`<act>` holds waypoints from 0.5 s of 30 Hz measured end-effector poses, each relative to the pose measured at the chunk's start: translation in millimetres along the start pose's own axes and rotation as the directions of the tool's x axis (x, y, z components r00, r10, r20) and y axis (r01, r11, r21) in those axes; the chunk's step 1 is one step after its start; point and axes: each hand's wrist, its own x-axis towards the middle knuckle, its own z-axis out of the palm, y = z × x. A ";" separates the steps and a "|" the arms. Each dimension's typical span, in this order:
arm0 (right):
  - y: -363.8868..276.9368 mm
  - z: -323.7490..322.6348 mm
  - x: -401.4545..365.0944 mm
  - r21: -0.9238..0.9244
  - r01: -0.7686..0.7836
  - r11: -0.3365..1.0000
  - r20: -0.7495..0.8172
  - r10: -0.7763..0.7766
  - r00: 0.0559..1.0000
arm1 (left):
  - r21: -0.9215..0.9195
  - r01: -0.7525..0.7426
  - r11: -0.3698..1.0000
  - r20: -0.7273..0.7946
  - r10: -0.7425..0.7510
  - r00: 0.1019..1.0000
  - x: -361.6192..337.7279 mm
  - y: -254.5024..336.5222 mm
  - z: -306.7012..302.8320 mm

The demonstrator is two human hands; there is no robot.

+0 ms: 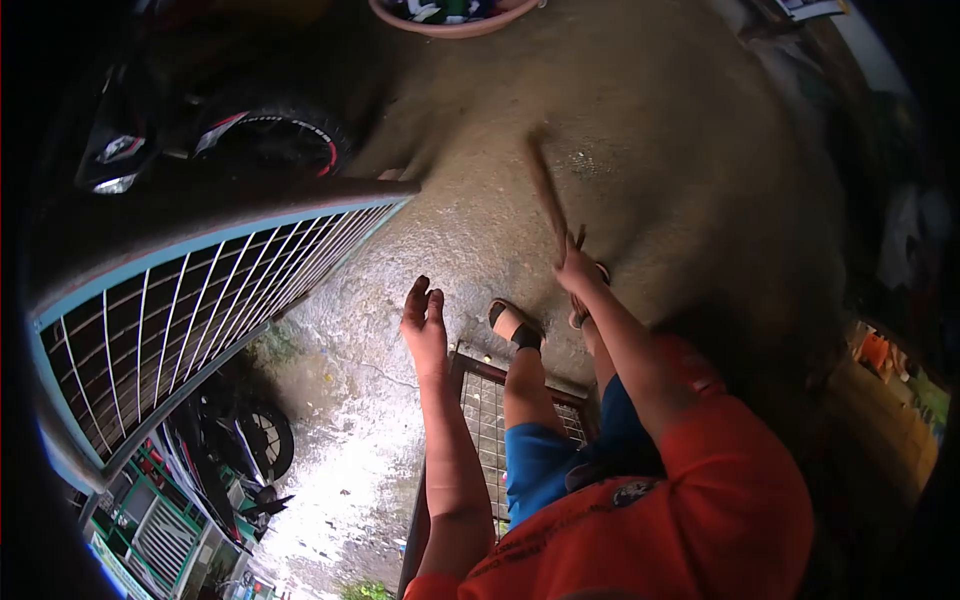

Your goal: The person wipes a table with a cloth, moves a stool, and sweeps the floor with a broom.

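My right hand [575,268] is closed round a long brown wooden stick [546,190], which points away from me over the concrete floor. A shorter thin piece sticks up beside it at my grip, and the far end of the stick is blurred. On the left, my left hand [423,310] is held out in the air with nothing in it. Its fingers are apart and their tips look dark. Below the hands, my sandalled foot [514,323] stands on the floor; the other foot is partly hidden behind my right forearm.
A metal gate [200,290] with a light-blue frame stands at left. Motorbike wheels show behind it [290,145] and below it [265,440]. A pink basin [455,29] of cloth sits on the floor [650,110] at the top. Another grille [484,405] lies near my legs.
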 end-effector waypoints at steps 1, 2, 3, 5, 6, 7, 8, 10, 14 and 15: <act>-7.7 -19.7 13.5 0.109 -0.069 0.992 -0.037 0.073 0.997 | 0.012 0.003 1.000 0.015 -0.003 1.000 0.4 1.4 8.7; -4.5 -8.4 34.1 0.117 -0.099 0.988 -0.012 0.101 0.995 | 0.001 0.003 1.000 0.032 -0.003 0.999 0.3 1.4 18.1; 1.0 16.0 57.6 0.127 -0.127 0.984 0.012 0.127 0.992 | -0.009 0.002 1.000 0.049 -0.002 0.999 -1.2 1.2 26.3; -12.4 62.4 62.5 -0.037 0.026 0.999 0.194 -0.018 0.981 | -0.004 0.008 1.000 0.084 -0.008 0.996 -5.4 5.2 41.5; -31.1 64.4 40.0 -0.084 0.153 0.985 0.219 -0.131 0.967 | 0.002 0.005 1.000 0.091 -0.005 0.996 -8.0 8.1 49.6; -40.7 58.9 21.3 -0.026 0.236 0.971 0.301 -0.217 0.929 | 0.008 0.002 1.000 0.094 -0.003 0.996 -10.5 11.2 57.7; -48.1 56.9 11.8 -0.095 0.414 0.905 0.432 -0.337 0.836 | 0.016 0.000 1.000 0.098 -0.002 0.995 -13.3 14.7 65.3; -51.8 37.0 -18.9 -0.011 0.490 0.871 0.518 -0.414 0.748 | 0.017 -0.004 1.000 0.113 0.002 0.994 -17.5 18.9 75.5; -18.1 7.0 -61.1 0.166 0.414 0.895 0.428 -0.444 0.788 | 0.011 -0.022 1.000 0.060 0.022 0.998 -21.4 33.3 92.9; -7.6 -12.5 -62.0 0.144 0.386 0.911 0.394 -0.410 0.823 | 0.015 -0.034 0.999 0.047 0.033 0.998 -22.4 40.3 96.8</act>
